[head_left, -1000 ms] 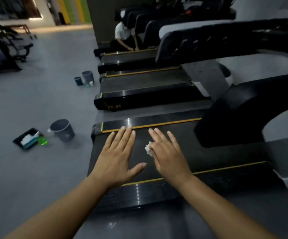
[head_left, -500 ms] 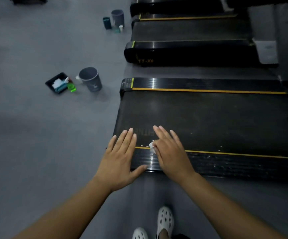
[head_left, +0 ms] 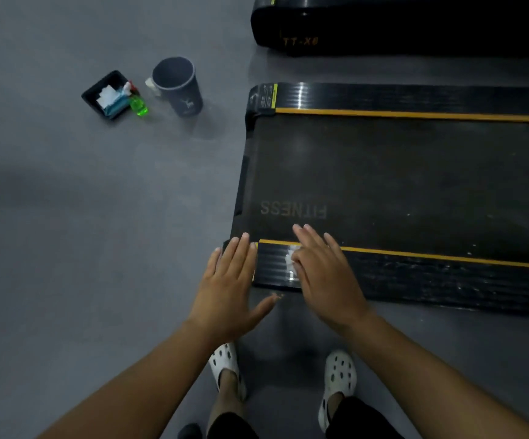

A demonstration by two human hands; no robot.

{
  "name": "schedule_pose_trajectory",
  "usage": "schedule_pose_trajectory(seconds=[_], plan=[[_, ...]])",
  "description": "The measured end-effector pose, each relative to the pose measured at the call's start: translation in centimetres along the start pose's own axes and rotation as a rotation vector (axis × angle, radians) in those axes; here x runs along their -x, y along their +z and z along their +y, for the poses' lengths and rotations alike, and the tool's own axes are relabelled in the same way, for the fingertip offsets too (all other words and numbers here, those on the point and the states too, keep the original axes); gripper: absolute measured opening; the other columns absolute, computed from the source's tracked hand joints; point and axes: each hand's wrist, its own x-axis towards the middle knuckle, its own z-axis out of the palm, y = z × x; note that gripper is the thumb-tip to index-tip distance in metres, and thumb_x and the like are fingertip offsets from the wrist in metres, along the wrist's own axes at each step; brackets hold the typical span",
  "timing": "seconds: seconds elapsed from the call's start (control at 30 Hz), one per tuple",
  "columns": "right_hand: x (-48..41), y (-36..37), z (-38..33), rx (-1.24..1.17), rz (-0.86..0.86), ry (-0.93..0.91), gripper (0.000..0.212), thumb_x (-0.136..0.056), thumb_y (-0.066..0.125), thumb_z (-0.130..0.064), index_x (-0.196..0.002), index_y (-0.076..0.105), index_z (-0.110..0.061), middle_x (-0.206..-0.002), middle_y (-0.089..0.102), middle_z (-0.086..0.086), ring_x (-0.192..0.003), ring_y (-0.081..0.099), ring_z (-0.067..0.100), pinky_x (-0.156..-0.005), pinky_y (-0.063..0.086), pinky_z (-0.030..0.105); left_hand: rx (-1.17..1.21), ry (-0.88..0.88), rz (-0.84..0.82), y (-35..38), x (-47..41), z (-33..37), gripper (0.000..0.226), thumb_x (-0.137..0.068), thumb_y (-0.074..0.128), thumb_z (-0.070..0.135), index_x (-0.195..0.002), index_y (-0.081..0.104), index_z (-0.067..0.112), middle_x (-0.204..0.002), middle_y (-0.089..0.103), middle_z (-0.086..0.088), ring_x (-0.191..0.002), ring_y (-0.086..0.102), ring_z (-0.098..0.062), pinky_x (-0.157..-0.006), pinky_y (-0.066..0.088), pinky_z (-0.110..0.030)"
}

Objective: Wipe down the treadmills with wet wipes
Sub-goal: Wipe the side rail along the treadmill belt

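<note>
- Two hands, both flat: left hand (head_left: 231, 286), fingers straight and close together, thumb splayed, over the rear corner of the nearest treadmill (head_left: 415, 172), holding nothing; right hand (head_left: 326, 277), fingers straight, pressing the wet wipe (head_left: 291, 263) down rather than curling round it.
- Change, first: a second ago both hands lay further out on the belt (head_left: 383, 185); they have since drawn back toward the person; the wipe now sits on the ribbed near side rail (head_left: 431, 283), just below the yellow stripe, close to the rear end.
- Change, second: the view has tipped downward; white clogs (head_left: 340, 372) now show on the floor (head_left: 98, 248).
- Meaning, as judged: the belt pass at this end is done and the rail is now being worked; pale flecks further right on the rail suggest that stretch remains.
- Writing, belt: "FITNESS", upside down from this view.
- Writing, second treadmill (head_left: 301, 42): "TT-X6" in yellow, last character uncertain.
- Writing, far rear corner label: too small to read.
- Markings, bucket (head_left: 179, 90): pale deer figure, no legible words; tray (head_left: 105, 90) and green bottle (head_left: 138, 106) beside it, labels unreadable.
</note>
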Motion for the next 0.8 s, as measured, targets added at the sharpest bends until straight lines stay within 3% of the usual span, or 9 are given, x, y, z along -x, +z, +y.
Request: schedule_pose_trajectory(seconds=[0.2,0.3,0.43,0.67,0.8], plan=[[-0.4,10.9,-1.4,0.059,-0.080,0.102,0.029,-0.103,0.035,-0.027,-0.093,0.059,-0.014,-0.151,0.050,0.012,-0.145,0.037,0.026,-0.118,0.027,0.051,0.040,0.054,-0.101,8.1,-0.6,-7.4,0.099,-0.093,0.015,0.080,-0.157,0.023,0.006,-0.165,0.016,-0.015,-0.153,0.014,-0.030,-0.121,0.026,-0.052],[-0.7,15.7,-1.3,0.079,-0.153,0.152,0.033,-0.103,0.032,-0.030,-0.093,0.061,-0.017,-0.152,0.049,0.009,-0.146,0.035,0.023,-0.117,0.032,0.054,0.076,0.052,-0.113,12.4,-0.9,-10.0,0.099,-0.092,0.018,0.081,-0.157,0.021,0.006,-0.166,0.015,-0.015,-0.154,0.013,-0.030,-0.121,0.025,-0.052],[-1.0,23.6,1.8,0.111,-0.193,0.073,0.029,-0.101,0.034,-0.027,-0.095,0.061,-0.018,-0.151,0.049,0.008,-0.147,0.033,0.023,-0.118,0.032,0.053,0.079,0.060,-0.142,21.1,-3.3,-12.4,0.101,-0.091,0.017,0.083,-0.159,0.012,0.008,-0.167,0.005,-0.012,-0.155,0.003,-0.028,-0.123,0.020,-0.052],[-1.6,35.5,9.3,0.167,-0.029,-0.021,0.024,-0.103,0.041,-0.023,-0.102,0.063,-0.014,-0.152,0.049,0.011,-0.146,0.038,0.027,-0.117,0.032,0.052,0.133,0.026,0.000,32.8,-9.0,-15.5,0.103,-0.087,0.006,0.084,-0.158,0.004,0.009,-0.166,-0.002,-0.011,-0.155,-0.004,-0.024,-0.124,0.002,-0.042],[-0.7,41.2,12.5,0.255,-0.099,-0.079,0.041,-0.097,0.039,-0.027,-0.129,0.059,-0.011,-0.151,0.050,0.011,-0.144,0.041,0.027,-0.116,0.035,0.049,0.178,0.049,0.109,37.2,-11.3,-16.5,0.103,-0.090,0.023,0.081,-0.159,0.012,0.006,-0.167,0.003,-0.012,-0.155,0.002,-0.023,-0.125,0.012,-0.042]])
